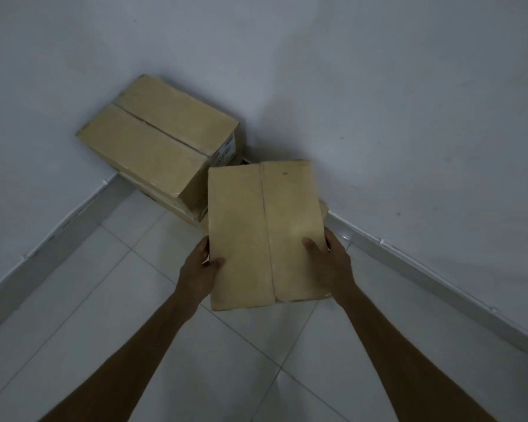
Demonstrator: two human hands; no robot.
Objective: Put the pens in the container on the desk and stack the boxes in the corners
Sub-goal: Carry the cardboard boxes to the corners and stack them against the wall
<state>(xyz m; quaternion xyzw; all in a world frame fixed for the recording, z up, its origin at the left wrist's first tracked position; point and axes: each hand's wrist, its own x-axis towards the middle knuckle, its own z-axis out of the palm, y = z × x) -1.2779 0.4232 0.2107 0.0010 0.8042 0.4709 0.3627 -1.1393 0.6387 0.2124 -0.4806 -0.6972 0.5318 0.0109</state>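
Note:
A closed brown cardboard box (265, 233) is held above the floor in front of me. My left hand (197, 269) grips its left side, thumb on the top face. My right hand (329, 263) grips its right side, thumb also on top. Beyond it, in the room's corner, a larger cardboard box (156, 138) with a taped seam sits on top of another box (177, 205), of which only an edge shows. No pens or container are in view.
Two white walls meet at the corner behind the boxes. A pale skirting strip (424, 269) runs along each wall. The floor (134, 300) is light square tiles.

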